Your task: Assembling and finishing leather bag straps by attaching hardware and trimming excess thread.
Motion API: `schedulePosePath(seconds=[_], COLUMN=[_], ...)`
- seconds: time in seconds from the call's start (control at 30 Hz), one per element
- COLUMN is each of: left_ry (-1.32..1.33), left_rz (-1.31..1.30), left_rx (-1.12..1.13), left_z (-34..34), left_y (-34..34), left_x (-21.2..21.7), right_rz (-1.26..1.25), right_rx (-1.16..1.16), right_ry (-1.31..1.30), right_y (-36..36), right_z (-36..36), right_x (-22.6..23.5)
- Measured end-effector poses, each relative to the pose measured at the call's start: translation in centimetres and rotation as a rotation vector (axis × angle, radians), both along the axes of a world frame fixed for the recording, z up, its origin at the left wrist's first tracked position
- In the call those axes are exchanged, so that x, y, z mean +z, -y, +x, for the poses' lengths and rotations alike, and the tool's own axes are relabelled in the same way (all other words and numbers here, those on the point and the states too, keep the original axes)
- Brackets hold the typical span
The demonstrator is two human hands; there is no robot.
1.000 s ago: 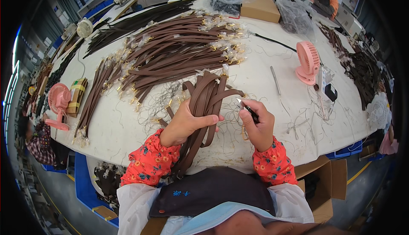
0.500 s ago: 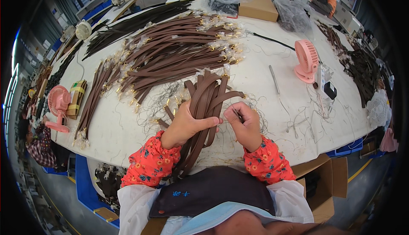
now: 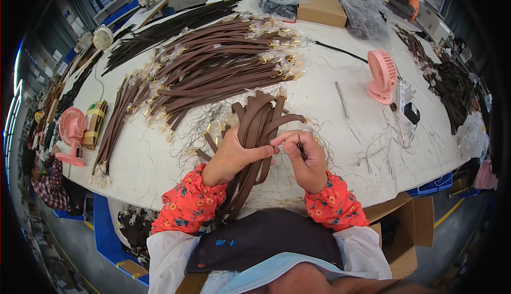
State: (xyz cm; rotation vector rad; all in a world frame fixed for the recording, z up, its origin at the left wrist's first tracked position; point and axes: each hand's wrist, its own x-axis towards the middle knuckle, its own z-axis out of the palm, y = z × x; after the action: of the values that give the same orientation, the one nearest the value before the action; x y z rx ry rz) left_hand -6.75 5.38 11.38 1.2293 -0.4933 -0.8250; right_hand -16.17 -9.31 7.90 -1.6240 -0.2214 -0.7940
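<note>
Brown leather straps (image 3: 255, 134), flat, smooth and narrow, lie bundled on the white table (image 3: 319, 97) in front of me, some ends brass-tipped. My left hand (image 3: 231, 155) grips the bundle, fingers curled around it. My right hand (image 3: 303, 158) pinches a thin dark tool (image 3: 301, 147) beside my left thumb, loose threads (image 3: 383, 145) strewn nearby

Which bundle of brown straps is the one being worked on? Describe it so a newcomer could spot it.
On the large white worktable, look at the near edge in front of the person. The loose bundle of brown leather straps lies there under the left hand, beside the right hand. Unlike the larger strap piles farther back, it hangs over the table edge.
</note>
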Motion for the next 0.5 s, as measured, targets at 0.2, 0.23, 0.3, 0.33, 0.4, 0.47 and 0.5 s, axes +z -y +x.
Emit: schedulePosePath(seconds=[0.2,0.23,0.3,0.33,0.4,0.47,0.5], left_ry=[0.089,0.065,0.043,0.028,0.016,0.042,0.042], left_rz=[-0.006,-0.002,0.003,0.007,0.008,-0.003,-0.003], left_rx=[-0.009,0.037,0.085,0.087,0.091,0.057,0.057], left_z=[0.1,0.0,-0.1,0.1,0.2,0.2,0.2], left_y=[-0.2,-0.1,-0.1,-0.2,-0.4,-0.4,-0.4], left_x=[-0.6,-0.2,0.1,0.2,0.2,0.2,0.2], right_rz=[0.465,0.586,0.51,0.434,0.343,0.041,-0.122], right_rx=[0.276,0.321,0.235,0.149,0.047,-0.156,-0.233], right_ry=[-0.304,-0.349,-0.353,-0.356,-0.269,-0.375,-0.381], right_y=[0.4,0.6,0.8,1.0,1.7,3.0,3.4], right_z=[-0.6,-0.8,-1.2,-1.2,-1.0,-1.6,-1.6], right_x=[-0.8,-0.5,-0.1,-0.1,-0.3,-0.2,-0.3])
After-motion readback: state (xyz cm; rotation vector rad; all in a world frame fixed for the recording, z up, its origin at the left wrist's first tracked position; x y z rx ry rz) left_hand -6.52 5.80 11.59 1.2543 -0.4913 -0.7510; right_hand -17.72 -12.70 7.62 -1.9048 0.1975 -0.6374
